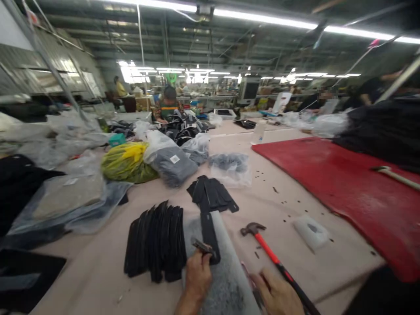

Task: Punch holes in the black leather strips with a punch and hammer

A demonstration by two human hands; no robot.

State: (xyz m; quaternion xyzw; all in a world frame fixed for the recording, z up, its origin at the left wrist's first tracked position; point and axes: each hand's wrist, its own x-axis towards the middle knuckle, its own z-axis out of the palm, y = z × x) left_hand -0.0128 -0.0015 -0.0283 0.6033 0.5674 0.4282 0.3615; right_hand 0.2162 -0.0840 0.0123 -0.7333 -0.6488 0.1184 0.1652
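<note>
Close in front of me, my left hand (pixel 197 274) pinches a small dark metal piece (pixel 202 246) over a black strip (pixel 208 225). The piece's exact kind is unclear. The strip lies on a long grey board (pixel 226 280). My right hand (pixel 278 294) is closed at the board's right edge, around a slim tool (pixel 246 272) with a pinkish part, mostly hidden and blurred. Just beyond that hand lies a claw hammer (pixel 267 247) with a red and black handle. Left of the board stands a dense row of black strips (pixel 155 243).
More black strips (pixel 211 192) lie fanned behind the board. Plastic-wrapped bundles (pixel 173 164) and a yellow bag (pixel 127 162) sit farther back. On the right are a white block (pixel 311 232), small dark bits and a red sheet (pixel 348 188). A person (pixel 169 105) sits across the table.
</note>
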